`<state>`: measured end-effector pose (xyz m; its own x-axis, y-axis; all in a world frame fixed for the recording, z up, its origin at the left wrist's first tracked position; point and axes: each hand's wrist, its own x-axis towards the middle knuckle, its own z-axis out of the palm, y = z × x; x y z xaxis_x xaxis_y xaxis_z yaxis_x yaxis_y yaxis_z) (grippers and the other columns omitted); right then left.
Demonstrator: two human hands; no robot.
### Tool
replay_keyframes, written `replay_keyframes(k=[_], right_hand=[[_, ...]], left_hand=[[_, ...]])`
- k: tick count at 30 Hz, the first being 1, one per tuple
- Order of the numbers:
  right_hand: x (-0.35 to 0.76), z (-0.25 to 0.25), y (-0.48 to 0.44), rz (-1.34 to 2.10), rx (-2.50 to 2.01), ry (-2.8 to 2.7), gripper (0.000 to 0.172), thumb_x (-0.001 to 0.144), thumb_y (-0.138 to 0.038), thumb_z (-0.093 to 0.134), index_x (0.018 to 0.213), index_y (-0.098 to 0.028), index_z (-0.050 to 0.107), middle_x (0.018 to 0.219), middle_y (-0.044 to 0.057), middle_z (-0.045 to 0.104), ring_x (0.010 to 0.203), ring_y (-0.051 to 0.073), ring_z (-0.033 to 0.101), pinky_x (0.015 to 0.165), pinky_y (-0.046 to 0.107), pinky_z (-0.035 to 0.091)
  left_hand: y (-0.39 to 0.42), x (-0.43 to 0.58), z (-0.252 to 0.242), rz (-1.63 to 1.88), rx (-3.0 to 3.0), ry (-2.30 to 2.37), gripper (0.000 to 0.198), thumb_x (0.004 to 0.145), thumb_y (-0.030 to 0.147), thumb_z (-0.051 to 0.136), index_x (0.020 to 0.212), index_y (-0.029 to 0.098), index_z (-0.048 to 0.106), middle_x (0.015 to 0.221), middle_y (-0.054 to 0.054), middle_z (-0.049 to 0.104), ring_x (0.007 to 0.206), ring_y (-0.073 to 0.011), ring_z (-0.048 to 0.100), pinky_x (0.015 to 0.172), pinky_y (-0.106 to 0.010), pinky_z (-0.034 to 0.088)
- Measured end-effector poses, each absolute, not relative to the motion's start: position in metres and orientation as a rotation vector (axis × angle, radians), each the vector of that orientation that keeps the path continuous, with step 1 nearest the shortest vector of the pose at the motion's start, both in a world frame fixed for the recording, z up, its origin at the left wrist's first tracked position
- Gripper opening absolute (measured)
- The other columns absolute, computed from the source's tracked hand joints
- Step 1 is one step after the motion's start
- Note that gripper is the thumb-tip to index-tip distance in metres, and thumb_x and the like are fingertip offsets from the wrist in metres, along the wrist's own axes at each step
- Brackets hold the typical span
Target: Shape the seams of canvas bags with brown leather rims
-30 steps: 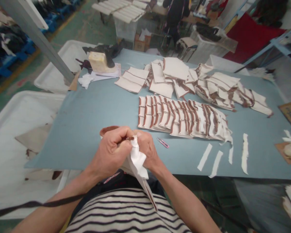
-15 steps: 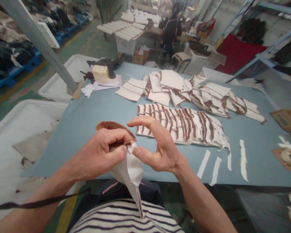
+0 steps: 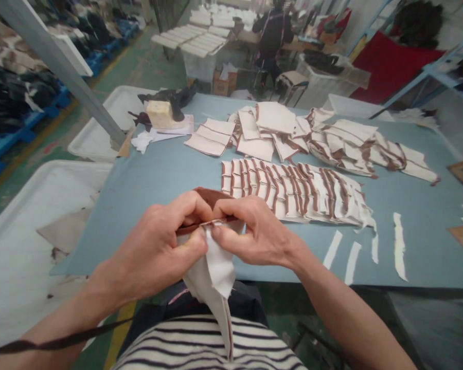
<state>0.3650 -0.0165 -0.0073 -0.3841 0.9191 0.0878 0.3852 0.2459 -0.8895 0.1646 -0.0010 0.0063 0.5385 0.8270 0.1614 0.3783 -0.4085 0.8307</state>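
Between my hands is a cream fabric pouch (image 3: 200,275) with a brown inside and brown edging, held up over the table's near edge. My left hand (image 3: 170,236) pinches its upper rim, thumb on the near side and fingers inside the mouth. My right hand (image 3: 250,228) grips the same rim close beside it, thumb pressing on a white strip (image 3: 219,267) that hangs down the pouch's front. The thumbs are almost touching. A narrow brown-edged tail of the pouch hangs toward my striped shirt. The fingertips inside are partly hidden.
On the blue table (image 3: 146,180) lies a row of brown-edged cream pieces (image 3: 285,190), with a loose pile (image 3: 278,123) behind. White strips (image 3: 399,246) lie at right. A yellowish block (image 3: 160,114) sits back left. White bins (image 3: 57,169) flank the left side; a person (image 3: 272,31) works beyond.
My right hand's fingers have closed from apart onto the pouch's rim. The pouch's mouth is now stretched straighter between both hands. The view has shifted slightly.
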Motion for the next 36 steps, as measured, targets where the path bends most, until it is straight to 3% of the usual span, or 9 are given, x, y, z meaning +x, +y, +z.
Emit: replay_keyframes(k=[4,9,14,18,22,26,28,31,36], right_hand=[[0.359,-0.014,-0.022,1.201,-1.161,-1.701,0.017,0.079,-0.030,0.053,0.067,-0.024,0.044,0.065,-0.005,0.042,0.063,0.013,0.039,0.062,0.030,0.026],[0.352,-0.029,-0.032,1.522,-1.100,-1.381,0.015,0.078,-0.035,0.059,0.071,-0.024,0.052,0.064,-0.007,0.042,0.059,0.012,0.035,0.057,0.027,0.027],[0.348,-0.042,-0.033,1.744,-0.886,-1.236,0.015,0.077,-0.034,0.064,0.075,-0.020,0.060,0.069,-0.005,0.049,0.063,0.013,0.039,0.057,0.026,0.029],[0.344,-0.042,-0.029,1.755,-0.991,-1.209,0.018,0.075,-0.038,0.061,0.071,-0.021,0.057,0.063,-0.006,0.045,0.058,0.012,0.034,0.053,0.026,0.026],[0.348,-0.031,-0.028,1.626,-1.097,-1.348,0.015,0.074,-0.036,0.058,0.071,-0.022,0.054,0.062,-0.007,0.044,0.055,0.010,0.034,0.051,0.024,0.027],[0.359,-0.014,-0.030,1.203,-1.026,-1.694,0.004,0.078,-0.022,0.056,0.074,-0.021,0.056,0.065,-0.007,0.049,0.054,0.009,0.035,0.052,0.023,0.029],[0.363,-0.009,-0.031,0.981,-0.986,-1.829,0.008,0.081,-0.016,0.056,0.075,-0.021,0.057,0.066,-0.007,0.053,0.054,0.008,0.038,0.055,0.023,0.033],[0.365,-0.005,-0.033,0.739,-0.911,-1.957,0.013,0.086,-0.013,0.056,0.076,-0.021,0.058,0.067,-0.006,0.057,0.056,0.009,0.042,0.059,0.023,0.037],[0.372,0.000,-0.038,0.678,-0.867,-2.031,0.013,0.095,-0.014,0.059,0.085,-0.020,0.065,0.075,-0.003,0.067,0.065,0.011,0.055,0.066,0.024,0.042]], left_hand=[[0.001,0.164,-0.001,0.812,2.090,0.917,0.017,0.084,0.016,0.053,0.085,0.021,0.069,0.071,0.004,0.071,0.057,-0.0118,0.062,0.051,-0.022,0.042],[0.005,0.156,-0.028,1.050,2.298,0.601,0.025,0.093,0.007,0.052,0.101,0.024,0.069,0.071,0.002,0.072,0.055,-0.0147,0.064,0.054,-0.025,0.047],[0.011,0.148,-0.051,1.157,2.370,0.275,0.031,0.101,0.011,0.048,0.122,0.028,0.064,0.068,0.001,0.063,0.054,-0.0169,0.057,0.052,-0.028,0.043],[0.012,0.147,-0.066,1.250,2.427,0.297,0.027,0.105,0.015,0.048,0.125,0.027,0.062,0.078,-0.004,0.069,0.062,-0.0190,0.062,0.055,-0.030,0.043],[0.008,0.142,-0.067,1.151,2.361,0.395,0.028,0.105,0.014,0.047,0.126,0.027,0.059,0.085,-0.002,0.072,0.071,-0.0185,0.068,0.063,-0.029,0.050],[0.008,0.132,-0.040,0.937,2.260,0.579,0.025,0.112,0.024,0.042,0.123,0.023,0.064,0.099,-0.004,0.074,0.082,-0.0183,0.069,0.072,-0.028,0.053],[0.012,0.129,-0.021,0.754,2.215,0.575,0.031,0.116,0.023,0.037,0.110,0.022,0.067,0.092,0.000,0.072,0.077,-0.0153,0.066,0.069,-0.025,0.049],[0.018,0.129,0.002,0.556,2.232,0.502,0.028,0.116,0.026,0.046,0.096,0.021,0.065,0.082,0.004,0.066,0.070,-0.0120,0.060,0.065,-0.022,0.045],[0.020,0.136,0.012,0.486,2.340,0.418,0.028,0.114,0.023,0.054,0.086,0.021,0.056,0.072,0.007,0.055,0.062,-0.0102,0.051,0.059,-0.021,0.038]])
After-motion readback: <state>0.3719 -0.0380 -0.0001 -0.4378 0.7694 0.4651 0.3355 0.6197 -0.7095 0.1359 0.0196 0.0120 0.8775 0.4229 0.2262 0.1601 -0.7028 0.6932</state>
